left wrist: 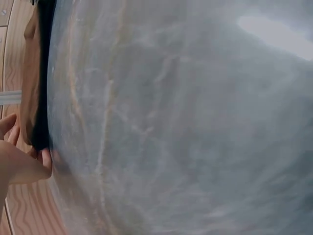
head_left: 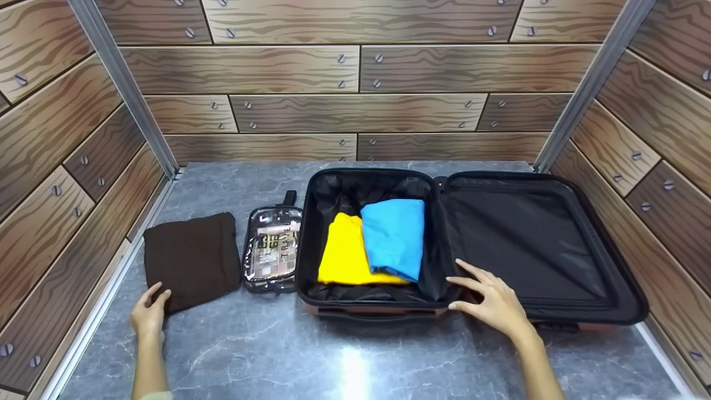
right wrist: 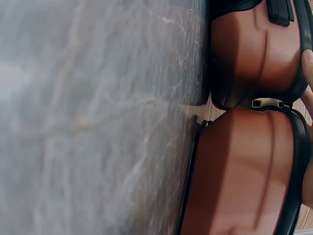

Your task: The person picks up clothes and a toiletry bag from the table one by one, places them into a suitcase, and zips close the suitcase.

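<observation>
At the left, a folded dark brown cloth lies flat. My left hand is at its near left corner, with thumb and forefinger loosely bent over the edge. In the left wrist view the thumb of that hand is right at the cloth's lower edge. My right hand has its fingers spread at the near hinge-side corner of an opened suitcase, fingertips touching the rim. Inside its left half lie a folded yellow cloth and a folded blue cloth partly over it.
A clear zip pouch with dark trim and printed lettering lies between the brown cloth and the suitcase. The suitcase lid is laid open to the right. Wood-patterned walls enclose the grey marbled table on three sides.
</observation>
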The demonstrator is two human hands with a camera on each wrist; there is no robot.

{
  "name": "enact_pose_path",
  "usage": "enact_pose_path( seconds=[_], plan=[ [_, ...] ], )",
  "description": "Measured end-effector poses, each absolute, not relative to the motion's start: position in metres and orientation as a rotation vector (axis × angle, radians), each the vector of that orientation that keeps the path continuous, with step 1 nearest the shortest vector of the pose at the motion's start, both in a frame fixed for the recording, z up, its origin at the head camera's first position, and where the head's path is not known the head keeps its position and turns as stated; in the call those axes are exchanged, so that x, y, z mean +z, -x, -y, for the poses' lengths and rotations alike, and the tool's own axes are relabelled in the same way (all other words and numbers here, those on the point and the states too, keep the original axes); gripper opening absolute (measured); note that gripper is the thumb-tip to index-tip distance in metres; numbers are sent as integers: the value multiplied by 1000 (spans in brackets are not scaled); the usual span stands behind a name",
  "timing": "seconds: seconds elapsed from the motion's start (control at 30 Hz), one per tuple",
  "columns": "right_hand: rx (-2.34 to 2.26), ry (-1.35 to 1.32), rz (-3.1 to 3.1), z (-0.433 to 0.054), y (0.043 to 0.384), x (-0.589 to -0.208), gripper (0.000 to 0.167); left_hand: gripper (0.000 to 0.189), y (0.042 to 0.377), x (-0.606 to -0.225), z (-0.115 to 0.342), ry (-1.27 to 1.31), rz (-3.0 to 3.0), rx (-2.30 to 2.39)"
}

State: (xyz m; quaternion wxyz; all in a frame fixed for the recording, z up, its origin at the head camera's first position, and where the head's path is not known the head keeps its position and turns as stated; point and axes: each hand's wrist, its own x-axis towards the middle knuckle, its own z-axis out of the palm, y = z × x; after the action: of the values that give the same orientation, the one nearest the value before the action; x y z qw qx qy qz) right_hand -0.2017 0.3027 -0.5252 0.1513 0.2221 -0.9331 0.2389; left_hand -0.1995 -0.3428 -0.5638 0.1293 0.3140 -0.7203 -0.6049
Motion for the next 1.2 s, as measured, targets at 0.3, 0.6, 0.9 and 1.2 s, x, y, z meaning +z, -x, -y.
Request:
enact_pose_path(
  seconds=[0.3, 0.6, 0.9, 1.2],
  plan=[
    [696, -645, 2675, -303, 202, -526, 51, 56, 218, -560, 350, -883, 2141, -1827],
    [703, -637, 2689, -301, 201, -525, 52, 58, 229, -568, 347, -898, 2074, -1770],
    [708, -629, 2704, -302, 201, -523, 52, 53, 238, -571, 339, -841, 1893, -1851],
    [715, -625, 2700, -302, 200, -524, 52, 59, 239, -567, 337, -864, 1851, -1952]
  ],
)
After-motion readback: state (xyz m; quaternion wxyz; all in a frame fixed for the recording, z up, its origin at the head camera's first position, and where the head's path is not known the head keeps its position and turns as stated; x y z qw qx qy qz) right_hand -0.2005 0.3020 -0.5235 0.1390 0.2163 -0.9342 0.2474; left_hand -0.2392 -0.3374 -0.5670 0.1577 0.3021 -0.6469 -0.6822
